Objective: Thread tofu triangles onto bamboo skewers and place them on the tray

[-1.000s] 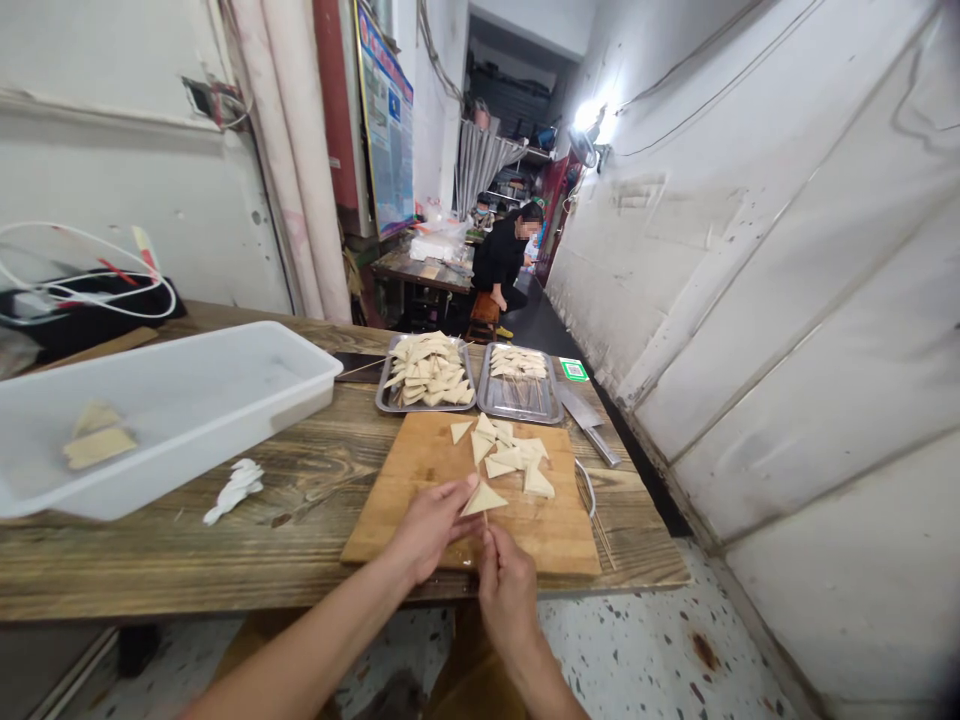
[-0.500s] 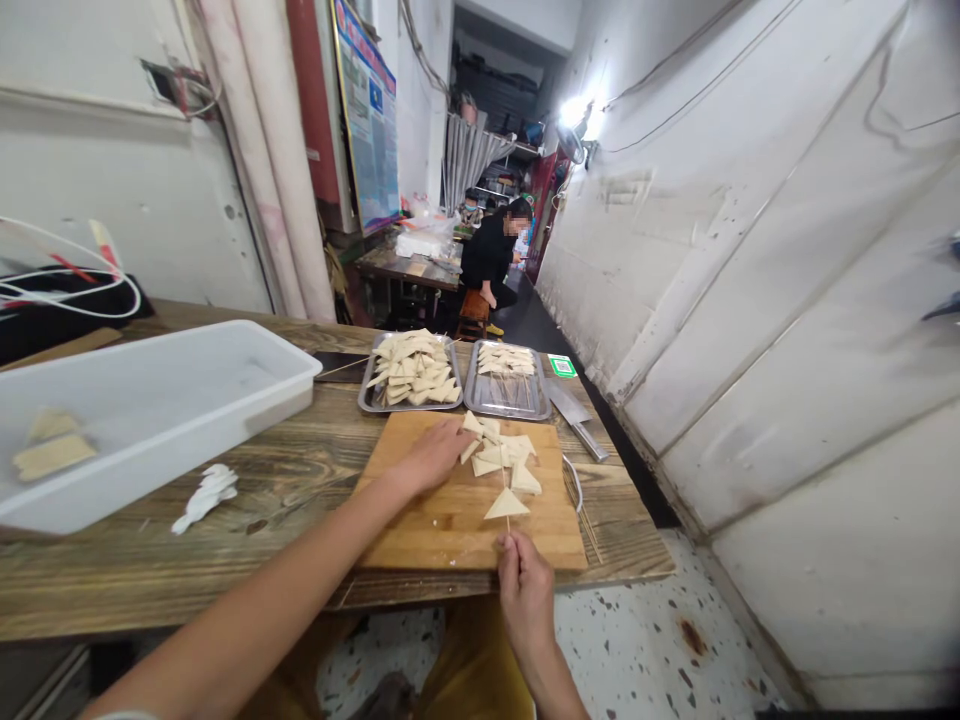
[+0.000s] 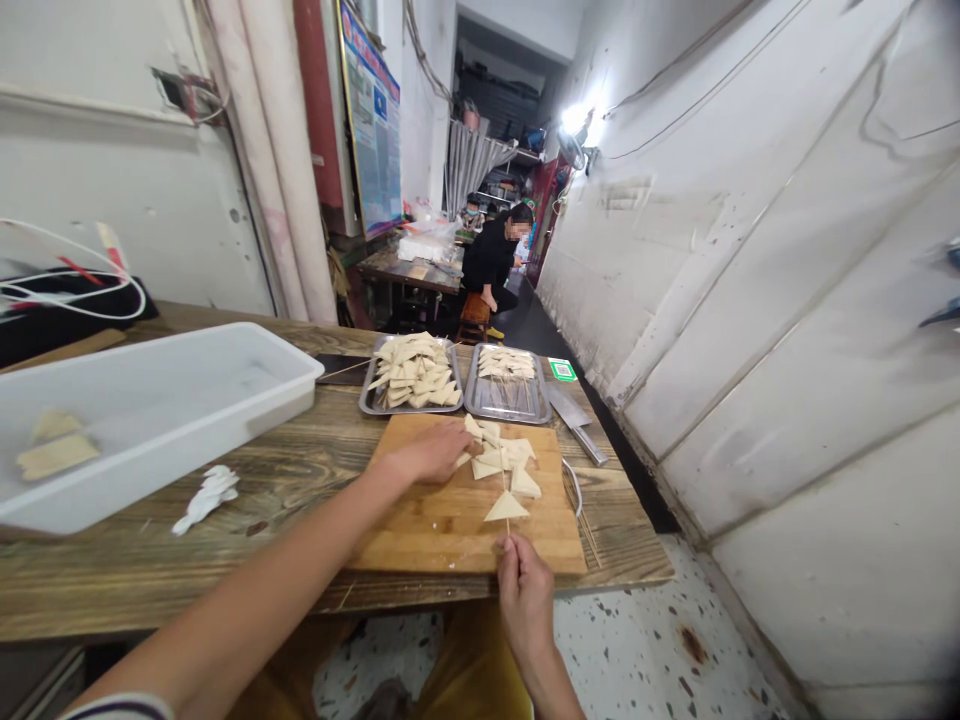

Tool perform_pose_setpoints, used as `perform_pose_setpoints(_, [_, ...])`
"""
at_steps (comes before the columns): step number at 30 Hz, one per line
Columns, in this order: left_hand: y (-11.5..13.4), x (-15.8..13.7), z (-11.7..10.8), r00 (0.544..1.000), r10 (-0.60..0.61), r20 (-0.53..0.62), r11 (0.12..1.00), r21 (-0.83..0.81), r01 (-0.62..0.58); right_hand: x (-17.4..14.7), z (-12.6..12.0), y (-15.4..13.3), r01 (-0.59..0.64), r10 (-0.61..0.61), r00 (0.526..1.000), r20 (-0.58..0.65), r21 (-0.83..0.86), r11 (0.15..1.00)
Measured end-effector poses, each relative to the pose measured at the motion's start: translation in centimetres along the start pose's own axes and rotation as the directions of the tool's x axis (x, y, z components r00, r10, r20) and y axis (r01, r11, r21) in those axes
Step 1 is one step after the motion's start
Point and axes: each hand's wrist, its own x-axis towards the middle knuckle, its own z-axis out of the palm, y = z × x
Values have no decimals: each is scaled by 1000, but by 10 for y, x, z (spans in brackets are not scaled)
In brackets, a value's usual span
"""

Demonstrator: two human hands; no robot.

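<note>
The left forearm is stretched forward from the lower left across the cutting board (image 3: 420,540), and the left hand (image 3: 441,452) is held low, palm down, at the left edge of the loose pale triangles (image 3: 511,455). Its fingertips are partly hidden among them, so whether a piece is gripped cannot be told. The right hand (image 3: 526,575) is held at the board's near edge, its forearm angled up from below. Its fingers are closed, and the lower end of a thin skewer (image 3: 508,526) is pinched between thumb and fingers. A single pale triangle (image 3: 508,508) is threaded on that skewer, just above the grip, its point directed away from the person. Beyond the board, more pale pieces are heaped in the left tray (image 3: 367,402), and skewered ones are lined up in the right tray (image 3: 486,402).
</note>
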Motion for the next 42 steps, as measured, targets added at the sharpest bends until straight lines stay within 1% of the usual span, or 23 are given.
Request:
perform_pose_setpoints(4, [-2, -2, -7, 995, -8, 101, 995, 103, -2, 0, -1, 0, 4, -4, 1000, 9, 6, 1000])
perform_pose_setpoints(7, [-3, -1, -13, 984, -21, 179, 991, 132, -3, 1, -1, -1, 6, -6, 1000, 18, -4, 1000])
perform_pose_setpoints(10, [-2, 3, -19, 969, -84, 234, 985, 166, 45, 1, -1, -3, 10, -10, 1000, 28, -11, 1000])
perform_pose_setpoints(13, [-5, 5, -22, 961, -128, 247, 981, 172, 87, 1, -2, -4, 3, -3, 999, 38, -2, 1000])
perform_pose_setpoints(19, [-14, 5, -24, 954, -138, 267, 986, 127, 107, 2, -3, -4, 6, -6, 999, 50, 9, 1000])
perform_pose_setpoints(22, [-13, 2, -25, 960, -131, 248, 988, 108, 107, 2, -4, -4, 9, -9, 998, 56, 3, 1000])
perform_pose_setpoints(24, [-14, -2, -24, 966, -102, 238, 993, 79, 86, 2, -4, -4, 1, -1, 998, 65, 1, 1000])
perform_pose_setpoints(26, [-19, -9, -23, 972, -48, 231, 999, 12, 46, 0, -5, -5, -8, 6, 997, 78, 19, 1000])
perform_pose_setpoints(28, [-26, -17, -22, 979, 5, 205, 993, -118, 20, -2, -5, -6, -7, 2, 995, 98, 51, 999])
perform_pose_setpoints(30, [-33, -26, -21, 987, 13, 158, 956, -291, 34, -5, -2, -8, 6, -15, 993, 120, 81, 997])
perform_pose_setpoints(32, [-37, -36, -20, 995, -59, 85, 889, -449, 91, -9, 1, -11, 22, -35, 989, 143, 95, 995])
perform_pose_setpoints(33, [-37, -41, -18, 993, -106, 46, 840, -530, 114, -12, 3, -13, 29, -44, 987, 155, 95, 995])
perform_pose_setpoints(34, [-35, -46, -17, 987, -160, 2, 773, -622, 127, -14, 5, -15, 36, -51, 985, 167, 93, 995])
perform_pose_setpoints(35, [-33, -51, -14, 975, -221, -31, 676, -725, 130, -17, 6, -17, 45, -61, 982, 178, 93, 995])
perform_pose_setpoints(36, [-29, -56, -11, 957, -287, -42, 548, -826, 128, -19, 7, -19, 56, -74, 980, 186, 98, 994])
perform_pose_setpoints(38, [-22, -66, -4, 910, -415, 8, 245, -962, 121, -23, 8, -24, 78, -100, 974, 202, 113, 991])
perform_pose_setpoints(40, [-16, -74, 3, 858, -502, 103, -34, -994, 99, -25, 9, -30, 94, -120, 966, 228, 123, 988])
perform_pose_setpoints(41, [-13, -77, 5, 834, -531, 153, -144, -986, 89, -25, 9, -33, 99, -127, 961, 246, 122, 988])
perform_pose_setpoints(42, [-10, -80, 7, 805, -559, 200, -237, -969, 76, -26, 9, -35, 104, -133, 955, 264, 121, 987])
